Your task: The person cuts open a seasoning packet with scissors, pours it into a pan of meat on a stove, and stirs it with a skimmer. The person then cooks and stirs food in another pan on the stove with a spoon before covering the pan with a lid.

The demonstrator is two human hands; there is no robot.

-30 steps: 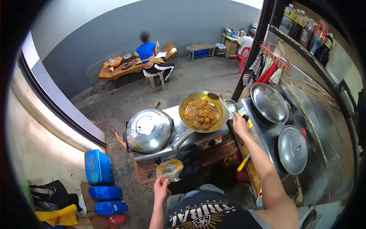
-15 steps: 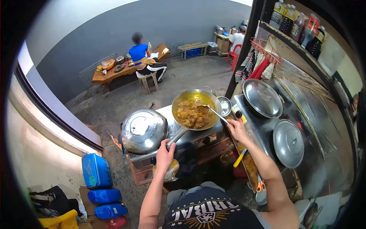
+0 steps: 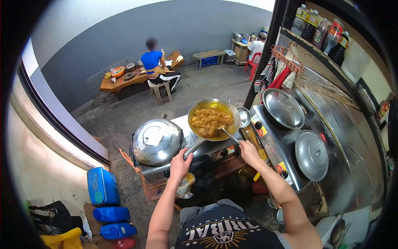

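Note:
A long-handled metal pan (image 3: 192,108) stands on the stove at the middle of the view. Chunks of food in yellow-brown sauce (image 3: 209,120) fill much of it. My left hand (image 3: 180,162) is closed around the pan's handle (image 3: 195,146). My right hand (image 3: 249,152) is closed on the handle of a metal spoon (image 3: 231,136), whose bowl end dips into the near right part of the food. Left of the pan sits a large domed metal lid (image 3: 155,141). A small metal bowl (image 3: 244,116) lies just right of the pan.
Two round lids (image 3: 283,108) (image 3: 311,155) rest on the right-hand stove. Bottles (image 3: 317,31) line a shelf above. Blue containers (image 3: 103,186) stand on the floor at left. A person in blue (image 3: 153,62) sits at a low wooden table (image 3: 112,86); another person (image 3: 257,46) sits farther back.
My right hand has moved left and down with the spoon, whose tip shifted toward the near side of the pan. The food now lies more toward the far side. My left hand keeps its hold.

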